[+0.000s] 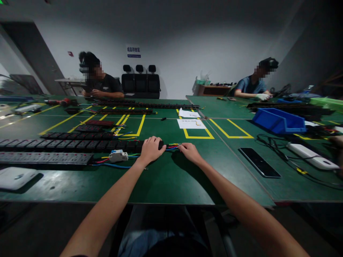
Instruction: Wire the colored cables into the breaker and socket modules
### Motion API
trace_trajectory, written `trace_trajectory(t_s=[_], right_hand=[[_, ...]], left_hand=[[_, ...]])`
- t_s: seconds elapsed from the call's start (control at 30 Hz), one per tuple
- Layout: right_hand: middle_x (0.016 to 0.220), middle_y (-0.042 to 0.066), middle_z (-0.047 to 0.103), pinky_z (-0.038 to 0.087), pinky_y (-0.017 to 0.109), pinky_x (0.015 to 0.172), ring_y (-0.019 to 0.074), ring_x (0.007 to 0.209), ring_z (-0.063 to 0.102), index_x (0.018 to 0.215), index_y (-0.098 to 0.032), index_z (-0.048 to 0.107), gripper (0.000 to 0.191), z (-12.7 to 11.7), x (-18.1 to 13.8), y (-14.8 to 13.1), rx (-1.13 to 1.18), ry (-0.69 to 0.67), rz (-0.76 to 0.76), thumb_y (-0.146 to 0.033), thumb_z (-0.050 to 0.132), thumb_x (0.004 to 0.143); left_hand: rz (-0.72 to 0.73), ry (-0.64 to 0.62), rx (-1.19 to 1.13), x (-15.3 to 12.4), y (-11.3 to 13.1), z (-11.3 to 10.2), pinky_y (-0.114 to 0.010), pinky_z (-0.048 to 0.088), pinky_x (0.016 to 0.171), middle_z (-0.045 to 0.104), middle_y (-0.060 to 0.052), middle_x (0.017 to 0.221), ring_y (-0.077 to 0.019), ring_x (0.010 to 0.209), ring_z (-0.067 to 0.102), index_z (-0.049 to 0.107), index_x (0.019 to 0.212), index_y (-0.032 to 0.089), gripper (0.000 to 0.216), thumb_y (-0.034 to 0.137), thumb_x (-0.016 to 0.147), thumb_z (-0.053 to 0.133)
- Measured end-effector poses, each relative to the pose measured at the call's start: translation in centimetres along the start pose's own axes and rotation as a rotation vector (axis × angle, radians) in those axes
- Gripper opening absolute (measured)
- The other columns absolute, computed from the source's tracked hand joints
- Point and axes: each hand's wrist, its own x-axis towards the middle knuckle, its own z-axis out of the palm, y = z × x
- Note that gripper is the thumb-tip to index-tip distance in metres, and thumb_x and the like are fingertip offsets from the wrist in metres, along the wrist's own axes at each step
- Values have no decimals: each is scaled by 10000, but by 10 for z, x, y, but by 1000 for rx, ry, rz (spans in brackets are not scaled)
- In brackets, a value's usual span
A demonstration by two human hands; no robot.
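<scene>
A long black power strip (80, 145) lies across the green table, running in from the left. My left hand (151, 149) is closed over its right end, fingers wrapped across the top. Red, blue and green-yellow wires (172, 146) come out of that end. Their tips are pinched between the fingers of my right hand (189, 152), which partly hide them. Nearer to me lies a grey power strip (45, 159), and a small white circuit breaker (118, 155) sits on the wires at its right end.
A phone (259, 162), a white adapter block (312, 155) with black cables and a blue bin (278, 120) are on the right. Paper sheets (190, 124) lie ahead. A white device (17, 177) rests front left. Two people sit across the table.
</scene>
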Motion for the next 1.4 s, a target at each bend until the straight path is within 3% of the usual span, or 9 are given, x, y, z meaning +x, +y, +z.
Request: trace_trajectory(t_s=[0.27, 0.53, 0.73, 0.93, 1.13, 1.4], right_hand=[[597, 9, 554, 248, 276, 580, 140, 578, 455, 612, -207, 522, 412, 0, -4, -5, -17, 86, -153, -393, 430, 968], [725, 61, 690, 258, 281, 597, 167, 640, 554, 712, -195, 670, 471, -11, -7, -11, -248, -35, -24, -427, 423, 1040], [773, 54, 706, 256, 276, 590, 170, 666, 573, 782, -209, 678, 457, -17, -9, -14, -278, 24, 4, -511, 450, 1038], [762, 12, 673, 313, 260, 608, 160, 677, 568, 905, -210, 684, 253, -16, -8, -5, -181, 51, -100, -437, 584, 954], [798, 4, 641, 384, 255, 658, 155, 708, 570, 1001, -198, 680, 173, -15, -6, 3, -87, 19, -206, -331, 599, 927], [1049, 62, 618, 468, 273, 792, 159, 832, 589, 1168, -190, 703, 344, -9, -8, 4, -65, -16, -379, -102, 572, 862]], left_hand=[[5, -4, 10, 0, 0, 0, -442, 459, 978, 681, -119, 1131, -298, 1092, 623, 667, 1144, 188, 357, 487, 979, 567], [2, 1, -6, -1, 1, 0, -454, 462, 981, 676, -120, 1133, -305, 1093, 622, 666, 1143, 194, 351, 485, 978, 560], [-4, -6, -13, -1, 1, -1, -454, 459, 987, 675, -119, 1133, -302, 1093, 620, 662, 1147, 198, 346, 482, 980, 557], [-7, -5, 12, -2, 1, 0, -446, 453, 988, 676, -119, 1140, -299, 1102, 617, 661, 1143, 200, 348, 488, 977, 560], [-3, -11, 5, -1, 1, 0, -447, 461, 978, 682, -119, 1137, -297, 1092, 625, 659, 1145, 198, 347, 486, 984, 553], [-8, -12, -18, -2, 2, -2, -456, 458, 989, 678, -122, 1139, -303, 1097, 624, 664, 1134, 198, 342, 483, 980, 555]])
